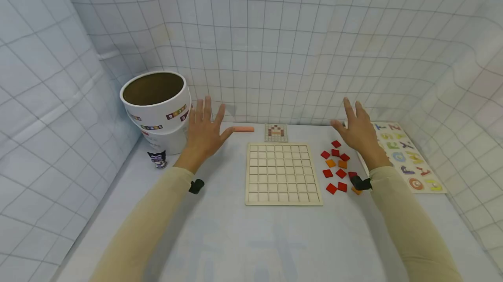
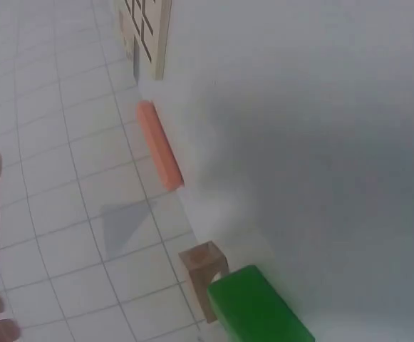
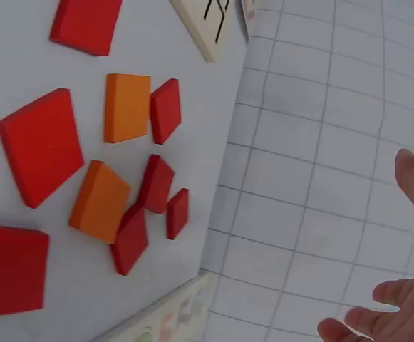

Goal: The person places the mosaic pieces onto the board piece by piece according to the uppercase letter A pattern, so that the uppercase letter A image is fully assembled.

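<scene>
My left hand [image 1: 205, 133] is raised with fingers spread, holding nothing, beside a white bucket [image 1: 167, 118]. On the other side, my right hand [image 1: 359, 131] is also lifted and empty, its fingers extended, near loose red tiles [image 1: 328, 173] and orange tiles [image 1: 331, 163]. Between the hands a cream grid board [image 1: 284, 175] lies flat, its square cells bare. Behind the board's far edge is a small pattern card [image 1: 276, 133]. In the right wrist view, several red tiles [image 3: 46, 146] and an orange tile [image 3: 127, 107] lie scattered on the table.
An orange-pink stick [image 1: 243, 129] lies by the back wall. A small dark figurine [image 1: 158, 159] stands before the bucket. An alphabet board [image 1: 408, 157] lies at right. The left wrist view shows a green block [image 2: 256, 306] and a wooden block [image 2: 201, 267].
</scene>
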`<action>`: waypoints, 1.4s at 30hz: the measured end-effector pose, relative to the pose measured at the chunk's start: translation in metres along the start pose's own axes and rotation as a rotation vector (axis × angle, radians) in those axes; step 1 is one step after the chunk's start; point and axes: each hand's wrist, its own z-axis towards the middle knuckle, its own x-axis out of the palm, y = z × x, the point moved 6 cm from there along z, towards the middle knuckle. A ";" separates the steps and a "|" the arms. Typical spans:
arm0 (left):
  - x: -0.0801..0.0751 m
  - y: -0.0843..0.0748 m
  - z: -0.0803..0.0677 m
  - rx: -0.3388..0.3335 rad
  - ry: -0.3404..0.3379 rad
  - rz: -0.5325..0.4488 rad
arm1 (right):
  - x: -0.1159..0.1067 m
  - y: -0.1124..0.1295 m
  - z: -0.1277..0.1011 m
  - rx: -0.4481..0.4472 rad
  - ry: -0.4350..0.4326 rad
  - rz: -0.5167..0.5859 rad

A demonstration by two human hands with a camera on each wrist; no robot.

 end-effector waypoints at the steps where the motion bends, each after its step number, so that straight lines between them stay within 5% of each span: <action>1: 0.003 -0.002 -0.002 0.012 0.031 -0.021 | 0.004 -0.006 0.000 0.020 0.016 0.046; 4: 0.014 -0.012 -0.011 0.069 0.158 -0.103 | 0.022 -0.022 0.000 0.090 0.088 0.193; 10: 0.041 -0.037 -0.042 0.221 0.542 -0.182 | 0.062 -0.044 0.002 0.283 0.275 0.441; 13: 0.044 -0.049 -0.058 0.280 0.632 -0.223 | 0.071 -0.050 0.002 0.386 0.295 0.504; 19: 0.043 -0.067 -0.081 0.317 0.674 -0.265 | 0.077 -0.055 0.001 0.501 0.302 0.568; 33: 0.059 -0.085 -0.102 0.318 0.706 -0.212 | 0.082 -0.058 -0.002 0.467 0.242 0.503; 36: 0.058 -0.086 -0.104 0.326 0.703 -0.217 | 0.082 -0.062 -0.001 0.468 0.195 0.667; 42: 0.058 -0.086 -0.103 0.341 0.698 -0.241 | 0.081 -0.044 0.003 0.450 0.114 1.240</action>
